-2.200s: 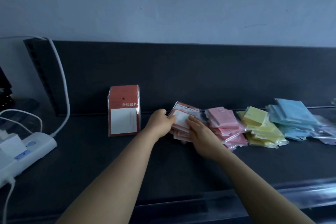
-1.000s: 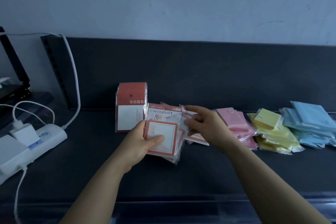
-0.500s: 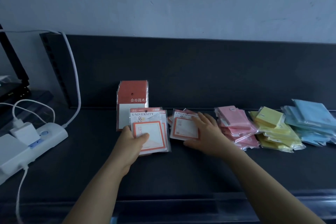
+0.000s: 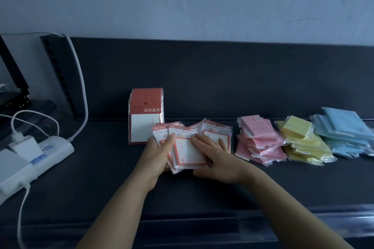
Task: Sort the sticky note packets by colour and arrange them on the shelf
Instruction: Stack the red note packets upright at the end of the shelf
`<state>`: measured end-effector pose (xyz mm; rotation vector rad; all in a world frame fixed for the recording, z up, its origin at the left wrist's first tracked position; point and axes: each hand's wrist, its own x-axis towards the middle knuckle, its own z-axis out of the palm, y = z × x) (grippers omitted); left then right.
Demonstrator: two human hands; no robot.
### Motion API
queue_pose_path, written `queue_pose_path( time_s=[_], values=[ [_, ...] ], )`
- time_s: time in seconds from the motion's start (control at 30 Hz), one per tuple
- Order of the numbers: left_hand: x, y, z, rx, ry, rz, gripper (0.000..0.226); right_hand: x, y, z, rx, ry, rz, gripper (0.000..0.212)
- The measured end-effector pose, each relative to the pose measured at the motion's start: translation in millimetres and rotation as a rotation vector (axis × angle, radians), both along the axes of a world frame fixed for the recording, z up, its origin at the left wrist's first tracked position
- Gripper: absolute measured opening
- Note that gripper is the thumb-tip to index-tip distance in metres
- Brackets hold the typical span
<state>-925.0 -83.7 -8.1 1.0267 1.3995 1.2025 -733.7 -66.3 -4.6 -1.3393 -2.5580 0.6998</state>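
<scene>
A fanned bundle of orange-bordered "UNIVERSITY" note packets (image 4: 187,150) lies on the dark shelf (image 4: 101,178). My left hand (image 4: 156,152) grips its left edge, thumb on top. My right hand (image 4: 214,157) lies flat over the right part of the bundle, fingers straight. More of these packets (image 4: 217,130) peek out behind my right hand. A red packet stack (image 4: 145,111) stands upright against the back panel. To the right lie piles of pink packets (image 4: 260,141), yellow packets (image 4: 303,141) and blue packets (image 4: 344,130).
A white power strip (image 4: 38,157) with a plugged charger and white cables sits at the left end of the shelf. A dark back panel (image 4: 222,77) rises behind the piles. A clear plastic lip (image 4: 323,214) runs along the shelf's front edge.
My left hand brought its held packets right, onto the ones under my right hand. The two groups are now one fanned bundle between both hands.
</scene>
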Motion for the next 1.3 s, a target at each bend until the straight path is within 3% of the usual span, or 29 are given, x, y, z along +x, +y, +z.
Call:
queue_pose_path(
  time_s=[0.13,0.23,0.3,0.43,0.73,0.83,0.97,1.07,1.17,1.3],
  values=[
    [-2,-2,-4,0.035,0.139,-0.051,0.028,6,-2,9,-0.021,0.114,-0.116,0.081],
    [-11,-3,-3,0.01,0.148,0.002,0.029,14,8,3,0.119,-0.044,-0.296,0.08],
    [-20,-5,-3,0.001,0.162,0.023,0.029,15,11,-4,0.106,-0.087,-0.326,0.073],
    [-30,-8,-4,-0.02,0.148,0.04,0.029,15,10,-8,0.176,0.148,-0.31,0.045],
    [-12,-4,-4,-0.068,0.071,0.048,0.018,-2,-9,-7,0.18,0.33,-0.024,0.046],
    [-9,-5,-3,-0.033,0.029,-0.018,0.031,-5,-10,-11,0.139,0.302,0.007,0.052],
    [-16,-9,-5,-0.024,0.094,-0.017,0.041,-3,0,-5,0.101,0.384,-0.095,0.042],
    [-24,-15,0,0.003,0.13,0.04,0.035,4,17,-2,0.207,0.174,-0.266,0.038],
    [-37,-21,6,0.051,0.151,0.112,0.029,0,23,-6,0.233,-0.03,-0.253,0.026],
    [-50,-27,6,0.065,0.168,0.183,0.025,-8,18,-2,0.27,-0.092,-0.23,0.06]
  ],
)
